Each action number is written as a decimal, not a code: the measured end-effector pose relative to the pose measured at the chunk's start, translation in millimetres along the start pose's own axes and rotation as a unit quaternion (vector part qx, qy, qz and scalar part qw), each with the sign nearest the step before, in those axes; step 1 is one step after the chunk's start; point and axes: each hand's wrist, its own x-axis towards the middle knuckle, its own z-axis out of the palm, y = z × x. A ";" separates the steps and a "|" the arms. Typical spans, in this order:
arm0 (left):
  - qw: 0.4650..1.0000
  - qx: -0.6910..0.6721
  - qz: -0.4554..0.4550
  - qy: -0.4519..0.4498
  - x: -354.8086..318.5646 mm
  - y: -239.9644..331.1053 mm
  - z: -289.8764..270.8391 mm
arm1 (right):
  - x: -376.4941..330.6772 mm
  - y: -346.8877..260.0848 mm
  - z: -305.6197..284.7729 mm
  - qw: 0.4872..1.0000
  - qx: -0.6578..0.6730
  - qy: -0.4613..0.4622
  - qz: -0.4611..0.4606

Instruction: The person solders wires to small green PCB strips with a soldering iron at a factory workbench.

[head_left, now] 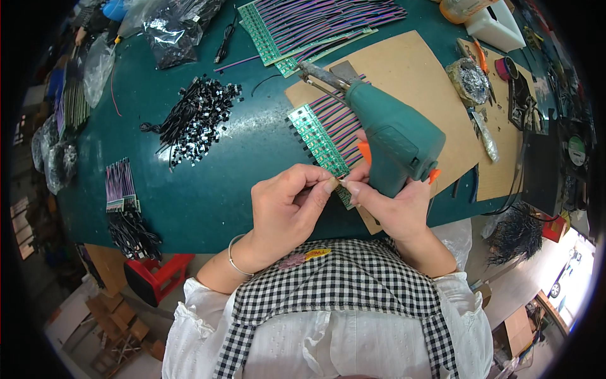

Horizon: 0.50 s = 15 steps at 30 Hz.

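Observation:
A green circuit board panel [320, 136] lies tilted on brown cardboard, with rows of purple and black wires [344, 129] running off its right side. At the panel's near end my left hand [287, 199] is closed in a pinch. Whatever it pinches is too small to make out. My right hand [398, 205] wraps round the handle of a green soldering gun [394, 136] with an orange trigger. Its thumb and fingertips meet my left fingertips over the board. The gun's metal tip points up and left, away from both hands.
A pile of small black connectors [202, 120] sits left on the green table [252, 145]. More wired boards [268, 41] lie at the back. A wired bundle [123, 196] rests far left. Right are a foil-wrapped ball [468, 82], a foil-wrapped tool [485, 136] and a white container [495, 26].

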 end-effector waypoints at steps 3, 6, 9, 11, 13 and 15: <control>0.999 0.035 -0.004 -0.025 2.3 3.6 -3.0 | -1.0 2.2 -2.3 0.999 -0.014 0.004 -0.050; 0.997 0.029 -0.036 -0.055 4.7 8.7 -5.9 | -1.5 -0.9 -3.2 0.997 -0.025 -0.001 -0.077; 0.996 0.000 -0.058 -0.074 2.9 10.0 -5.6 | -2.7 5.4 -4.5 0.997 -0.031 -0.016 -0.071; 0.995 -0.020 -0.063 -0.075 2.6 10.2 -4.9 | -2.5 7.8 -4.0 0.996 -0.029 -0.024 -0.086; 0.994 -0.043 -0.071 -0.068 2.3 10.5 -4.1 | -2.9 6.9 -1.5 0.998 0.009 0.008 -0.055; 0.994 -0.021 -0.076 -0.082 3.7 17.5 -7.3 | -2.7 5.7 -2.6 0.997 -0.007 -0.002 -0.074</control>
